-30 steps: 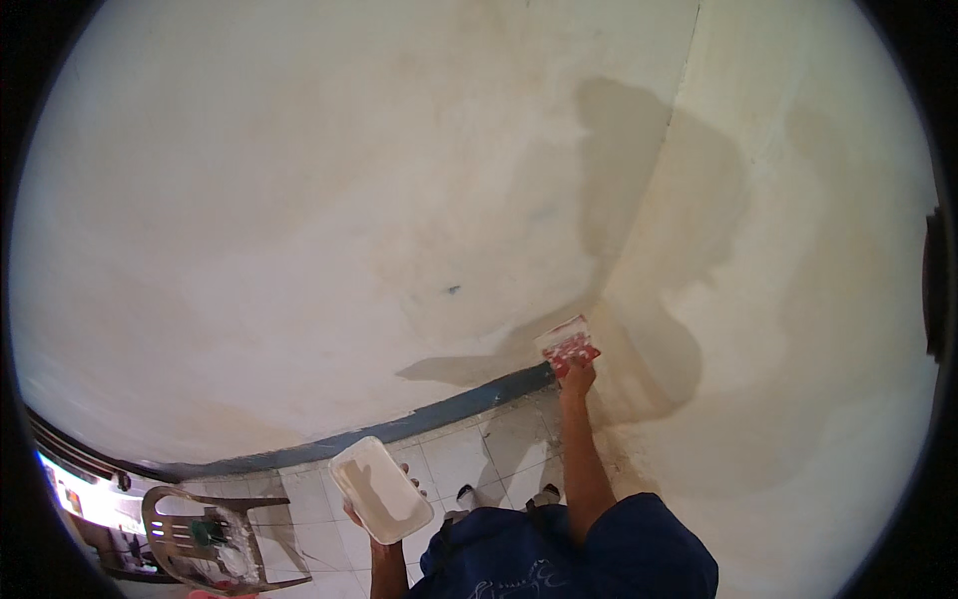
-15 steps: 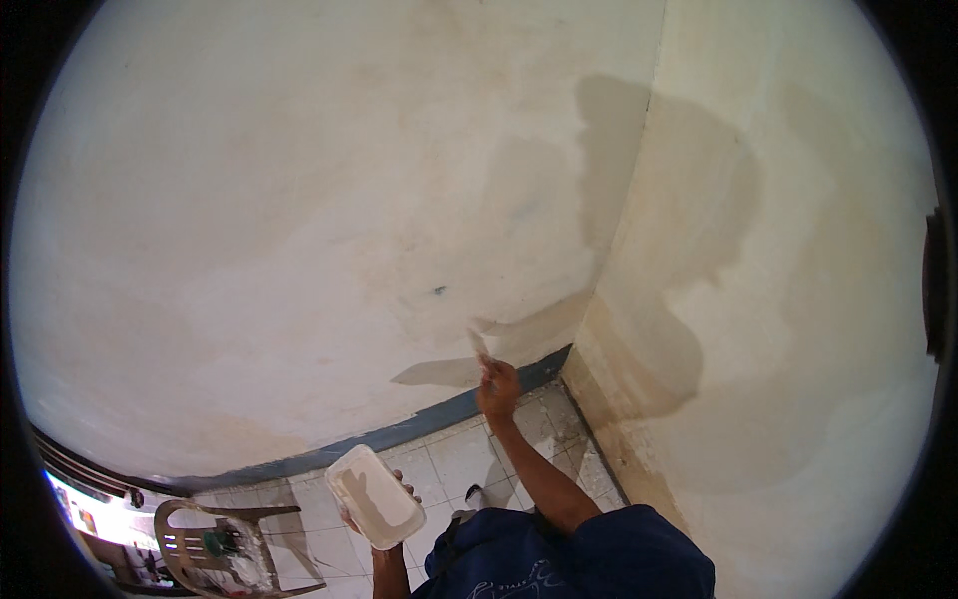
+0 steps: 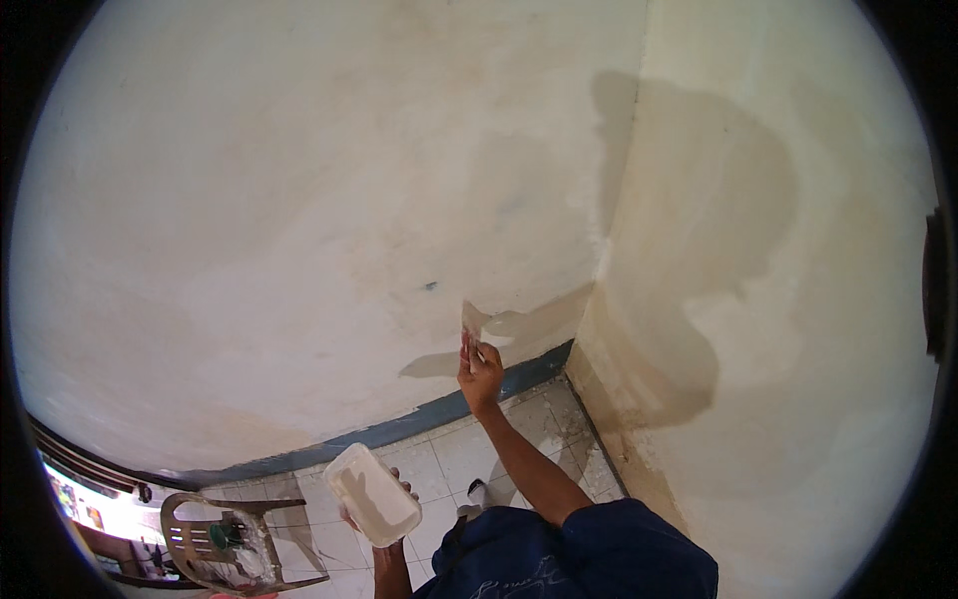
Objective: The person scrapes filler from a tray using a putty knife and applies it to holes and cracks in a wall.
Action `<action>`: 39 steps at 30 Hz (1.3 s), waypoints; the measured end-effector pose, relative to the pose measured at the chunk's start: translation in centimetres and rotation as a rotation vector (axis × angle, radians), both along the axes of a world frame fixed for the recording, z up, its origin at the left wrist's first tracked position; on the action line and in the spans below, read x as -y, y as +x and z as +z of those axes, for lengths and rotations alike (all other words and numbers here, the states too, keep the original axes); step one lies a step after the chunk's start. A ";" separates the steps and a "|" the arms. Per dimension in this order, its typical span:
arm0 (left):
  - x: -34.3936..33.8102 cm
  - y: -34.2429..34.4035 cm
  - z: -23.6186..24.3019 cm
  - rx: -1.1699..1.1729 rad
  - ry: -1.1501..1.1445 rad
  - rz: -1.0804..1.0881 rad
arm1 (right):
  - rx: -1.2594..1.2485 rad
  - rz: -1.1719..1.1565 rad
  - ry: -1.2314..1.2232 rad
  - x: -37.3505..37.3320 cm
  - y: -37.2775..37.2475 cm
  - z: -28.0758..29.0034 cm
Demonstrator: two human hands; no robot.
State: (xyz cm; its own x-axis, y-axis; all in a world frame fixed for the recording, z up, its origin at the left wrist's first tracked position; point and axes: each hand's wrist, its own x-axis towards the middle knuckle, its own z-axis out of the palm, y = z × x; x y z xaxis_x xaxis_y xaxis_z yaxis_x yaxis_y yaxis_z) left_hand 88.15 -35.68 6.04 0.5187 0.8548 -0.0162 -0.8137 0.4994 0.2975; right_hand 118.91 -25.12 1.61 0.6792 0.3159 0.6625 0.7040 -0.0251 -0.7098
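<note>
My right hand (image 3: 481, 374) is closed round a putty knife (image 3: 471, 318), its blade pointing up in front of the cream wall (image 3: 259, 250). Whether the blade touches the wall I cannot tell. Lower left, my left hand (image 3: 406, 483) grips a white rectangular tub (image 3: 372, 494) from beneath, its fingertips curling over the right side. The tub is tilted so its inside faces up, and pale material coats it. Just above the knife is a small dark mark (image 3: 430, 287) on the wall.
A blue-grey band (image 3: 419, 423) runs along the wall's foot to the corner, above white floor tiles (image 3: 439, 461). The adjoining wall (image 3: 798, 399) rises on the right. At lower left stands a plastic armchair (image 3: 190, 539) with a green object (image 3: 224, 536) on its seat.
My right hand has moved slightly left and the knife blade has turned, showing its face more broadly. The tub stays in my left hand, nearly in place.
</note>
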 end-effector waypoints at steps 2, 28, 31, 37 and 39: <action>1.3 1.9 0.3 0.045 0.037 -0.022 | 0.009 0.039 0.054 2.5 2.4 0.3; -2.8 4.0 4.0 0.046 0.093 -0.012 | -0.013 -0.216 0.022 -4.8 3.4 10.4; -6.6 1.5 3.9 0.018 0.091 0.007 | 0.065 -0.111 0.086 -4.9 0.2 9.2; -11.8 -3.4 4.2 0.016 0.120 -0.041 | 0.121 -0.393 0.270 -3.5 7.0 10.1; -12.8 -4.6 4.5 0.017 0.083 -0.070 | 0.101 -0.435 0.265 -5.6 8.8 10.5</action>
